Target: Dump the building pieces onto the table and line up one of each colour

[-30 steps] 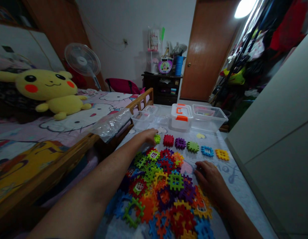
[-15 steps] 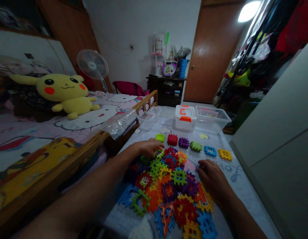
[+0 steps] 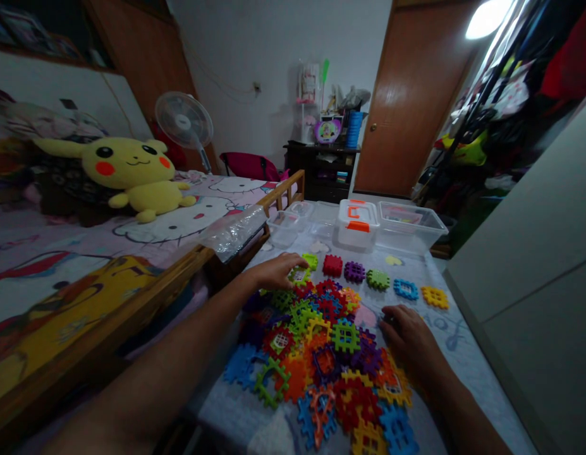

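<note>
A heap of colourful interlocking plastic tiles [image 3: 330, 360] lies on the pale table cover [image 3: 454, 335]. Beyond it runs a row of single tiles: lime [image 3: 312, 259], red [image 3: 333, 265], purple [image 3: 354, 272], green [image 3: 378, 279], blue [image 3: 406, 289] and yellow [image 3: 435, 297]. My left hand [image 3: 274, 272] reaches over the heap's far left edge. Its fingertips are closed on a green tile with a white centre [image 3: 299, 275], just short of the lime tile. My right hand [image 3: 409, 338] rests flat on the heap's right edge, fingers loosely spread and holding nothing.
Clear plastic tubs [image 3: 409, 224], a white box with orange latches [image 3: 356, 221] and a small clear container [image 3: 283, 229] line the table's far end. A wooden bed rail [image 3: 188, 265] with a plastic bag [image 3: 233, 230] borders the left. A grey cabinet [image 3: 534, 253] stands at the right.
My left hand left the lime tile at the row's left end, drew back to the heap and closed on a green-and-white tile. My right hand barely moved.
</note>
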The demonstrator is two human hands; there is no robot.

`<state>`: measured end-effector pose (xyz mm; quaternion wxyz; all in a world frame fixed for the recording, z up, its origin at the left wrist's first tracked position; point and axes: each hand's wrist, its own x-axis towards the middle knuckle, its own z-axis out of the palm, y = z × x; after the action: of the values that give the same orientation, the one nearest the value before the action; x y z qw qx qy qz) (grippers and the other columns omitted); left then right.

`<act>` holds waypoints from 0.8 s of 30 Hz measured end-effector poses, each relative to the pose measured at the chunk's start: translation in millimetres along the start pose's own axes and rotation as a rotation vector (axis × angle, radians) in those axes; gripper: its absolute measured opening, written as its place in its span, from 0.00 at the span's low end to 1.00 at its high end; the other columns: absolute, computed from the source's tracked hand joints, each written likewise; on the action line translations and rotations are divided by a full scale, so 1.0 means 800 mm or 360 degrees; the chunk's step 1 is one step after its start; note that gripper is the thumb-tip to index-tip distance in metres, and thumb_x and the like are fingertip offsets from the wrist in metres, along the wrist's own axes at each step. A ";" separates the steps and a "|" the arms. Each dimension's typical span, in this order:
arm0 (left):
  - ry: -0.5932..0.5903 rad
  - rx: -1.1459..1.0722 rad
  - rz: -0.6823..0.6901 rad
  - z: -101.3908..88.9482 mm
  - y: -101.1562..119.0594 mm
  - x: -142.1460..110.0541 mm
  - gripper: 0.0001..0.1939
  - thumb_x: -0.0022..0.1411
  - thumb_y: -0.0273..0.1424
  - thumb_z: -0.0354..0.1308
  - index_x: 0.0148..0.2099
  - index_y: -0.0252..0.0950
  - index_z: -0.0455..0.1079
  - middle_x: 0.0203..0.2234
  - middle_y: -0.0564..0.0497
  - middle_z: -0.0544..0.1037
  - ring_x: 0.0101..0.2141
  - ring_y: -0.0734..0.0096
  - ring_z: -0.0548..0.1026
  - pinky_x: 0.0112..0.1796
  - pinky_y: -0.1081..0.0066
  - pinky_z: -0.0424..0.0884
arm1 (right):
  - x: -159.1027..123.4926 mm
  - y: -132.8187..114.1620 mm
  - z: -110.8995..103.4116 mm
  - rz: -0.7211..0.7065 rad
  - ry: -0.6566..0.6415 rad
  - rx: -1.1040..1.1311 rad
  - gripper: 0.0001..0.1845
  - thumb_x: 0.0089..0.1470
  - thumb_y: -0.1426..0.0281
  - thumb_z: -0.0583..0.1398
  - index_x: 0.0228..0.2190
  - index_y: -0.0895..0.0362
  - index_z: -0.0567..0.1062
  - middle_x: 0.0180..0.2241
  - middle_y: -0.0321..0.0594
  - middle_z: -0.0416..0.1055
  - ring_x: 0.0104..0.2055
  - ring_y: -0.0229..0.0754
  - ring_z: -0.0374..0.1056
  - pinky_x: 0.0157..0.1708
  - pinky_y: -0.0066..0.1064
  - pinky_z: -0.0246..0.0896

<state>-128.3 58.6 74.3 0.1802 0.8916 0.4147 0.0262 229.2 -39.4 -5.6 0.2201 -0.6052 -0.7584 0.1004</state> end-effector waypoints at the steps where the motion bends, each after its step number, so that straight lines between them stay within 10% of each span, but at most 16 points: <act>1: 0.0007 0.0002 -0.0003 -0.004 -0.003 -0.008 0.29 0.54 0.25 0.61 0.59 0.37 0.64 0.55 0.46 0.71 0.56 0.62 0.66 0.57 0.65 0.61 | 0.000 0.000 -0.001 0.0000 -0.0005 0.0003 0.15 0.57 0.65 0.55 0.41 0.58 0.77 0.40 0.48 0.76 0.43 0.50 0.70 0.45 0.39 0.63; 14: -0.0273 0.0445 -0.0064 0.015 0.028 -0.039 0.25 0.49 0.22 0.61 0.51 0.37 0.69 0.49 0.42 0.74 0.51 0.54 0.71 0.51 0.60 0.67 | 0.000 -0.003 -0.003 0.0007 -0.0041 -0.0019 0.16 0.59 0.64 0.54 0.41 0.58 0.77 0.41 0.49 0.75 0.45 0.50 0.70 0.47 0.40 0.64; 24: -0.0108 0.0261 -0.0111 0.016 0.027 -0.033 0.26 0.52 0.28 0.62 0.54 0.39 0.66 0.51 0.44 0.73 0.52 0.57 0.70 0.54 0.62 0.64 | -0.001 -0.005 -0.005 0.0004 -0.0043 -0.0029 0.16 0.59 0.63 0.54 0.41 0.57 0.77 0.41 0.49 0.75 0.45 0.50 0.70 0.47 0.40 0.63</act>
<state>-127.3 22.3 72.2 0.1213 0.8888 0.4397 -0.0445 227.7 -41.3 -0.7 0.2043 -0.6066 -0.7615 0.1019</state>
